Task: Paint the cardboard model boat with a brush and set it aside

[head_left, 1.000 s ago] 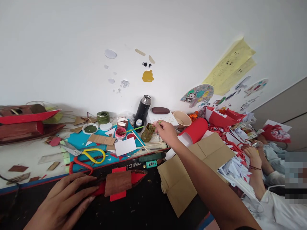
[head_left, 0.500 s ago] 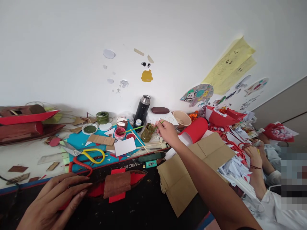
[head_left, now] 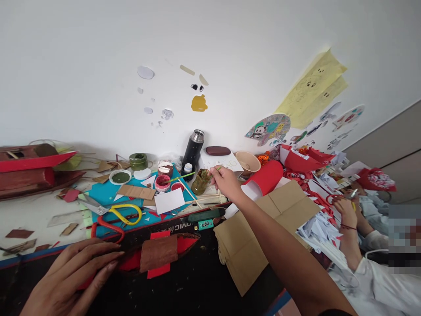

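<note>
Here, the right hand [head_left: 225, 182] reaches across the cluttered desk [head_left: 29, 215], its fingers pinched on the green handle of a paintbrush [head_left: 215, 170] whose tip dips into a paint-smeared jar [head_left: 200, 181]. The jar stands at the far edge of the teal mat [head_left: 105, 193], just in front of a black flask [head_left: 193, 151] and beside a red paint pot [head_left: 163, 182]. The left hand [head_left: 70, 276] lies flat, fingers spread and pressed down on the near end of a red and brown paper boat [head_left: 161, 253], which rests on the black surface at the desk's near edge. Yellow-handled scissors [head_left: 126, 213] lie on the mat between the two hands. Folded brown cardboard [head_left: 263, 228] sits under the right forearm. At far right, another person's hand [head_left: 344, 210] works among red and white paper scraps [head_left: 315, 228].
</note>
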Demonstrator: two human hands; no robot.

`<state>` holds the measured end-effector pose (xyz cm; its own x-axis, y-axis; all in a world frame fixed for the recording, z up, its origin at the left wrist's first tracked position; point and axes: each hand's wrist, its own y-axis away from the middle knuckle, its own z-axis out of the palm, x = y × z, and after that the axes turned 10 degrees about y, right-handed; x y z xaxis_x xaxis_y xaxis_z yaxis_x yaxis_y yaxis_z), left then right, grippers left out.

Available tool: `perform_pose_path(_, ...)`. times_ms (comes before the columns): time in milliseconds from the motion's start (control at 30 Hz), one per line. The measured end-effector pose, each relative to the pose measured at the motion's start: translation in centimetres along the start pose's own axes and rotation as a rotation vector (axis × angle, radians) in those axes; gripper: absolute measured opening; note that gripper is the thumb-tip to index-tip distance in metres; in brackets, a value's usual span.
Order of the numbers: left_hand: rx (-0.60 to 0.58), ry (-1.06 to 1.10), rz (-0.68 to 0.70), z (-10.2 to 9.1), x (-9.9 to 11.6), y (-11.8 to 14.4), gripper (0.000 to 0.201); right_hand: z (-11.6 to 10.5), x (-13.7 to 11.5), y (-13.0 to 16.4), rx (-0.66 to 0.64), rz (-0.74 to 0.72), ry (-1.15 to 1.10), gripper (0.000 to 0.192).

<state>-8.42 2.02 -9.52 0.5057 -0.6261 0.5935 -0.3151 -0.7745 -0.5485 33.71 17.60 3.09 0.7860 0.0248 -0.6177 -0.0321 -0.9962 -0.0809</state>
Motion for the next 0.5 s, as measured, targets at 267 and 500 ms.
perform_pose_path(267, 0.029, 0.024, -0.042, 0.07, 0.55, -0.1, 0.025, -0.08, 0.2, 0.19, -0.016, -0.008, 0.017, 0.033)
perform_pose_path(500, 0.001, -0.02, -0.017, 0.06, -0.35, 0.31, 0.026, 0.38, 0.27, -0.18, -0.049, 0.012, 0.008, 0.037)
